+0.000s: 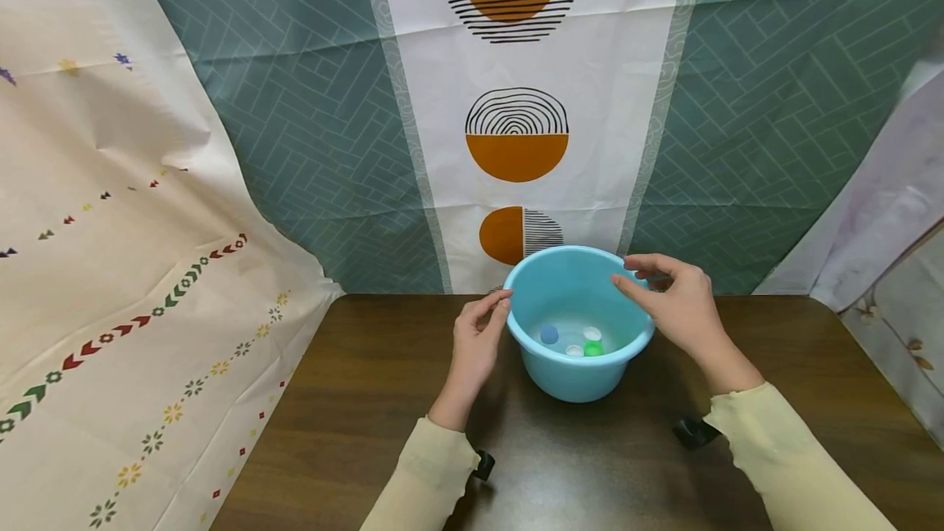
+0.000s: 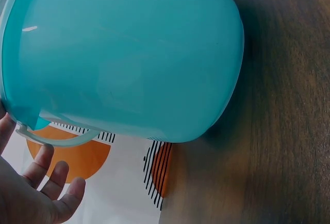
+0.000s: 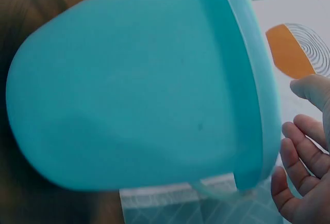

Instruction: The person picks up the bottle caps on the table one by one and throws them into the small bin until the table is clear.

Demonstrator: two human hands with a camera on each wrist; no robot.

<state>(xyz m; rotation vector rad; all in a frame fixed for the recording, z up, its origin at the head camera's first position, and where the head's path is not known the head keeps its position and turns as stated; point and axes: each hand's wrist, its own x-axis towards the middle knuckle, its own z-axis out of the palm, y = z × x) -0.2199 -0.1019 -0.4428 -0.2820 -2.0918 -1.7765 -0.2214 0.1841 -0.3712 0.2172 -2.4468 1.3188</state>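
Note:
A light blue plastic bucket (image 1: 575, 375) stands upright on the wooden table, with a pale handle (image 2: 67, 140) hanging at its far side. On its floor lie a blue round piece (image 1: 549, 334), a green one (image 1: 593, 348) and two whitish ones (image 1: 574, 350), all looking like bottle caps. My left hand (image 1: 475, 342) is at the bucket's left rim, thumb and index fingertips right at the edge, the other fingers loosely spread in the left wrist view. My right hand (image 1: 682, 306) hovers by the right rim, thumb and fingers apart, nothing between them.
The brown wooden table (image 1: 369, 400) runs back to a hanging green and white patterned cloth (image 1: 310, 146). A cream cloth with printed flowers (image 1: 111, 269) borders the left side, and a pale floral cloth (image 1: 900, 318) borders the right.

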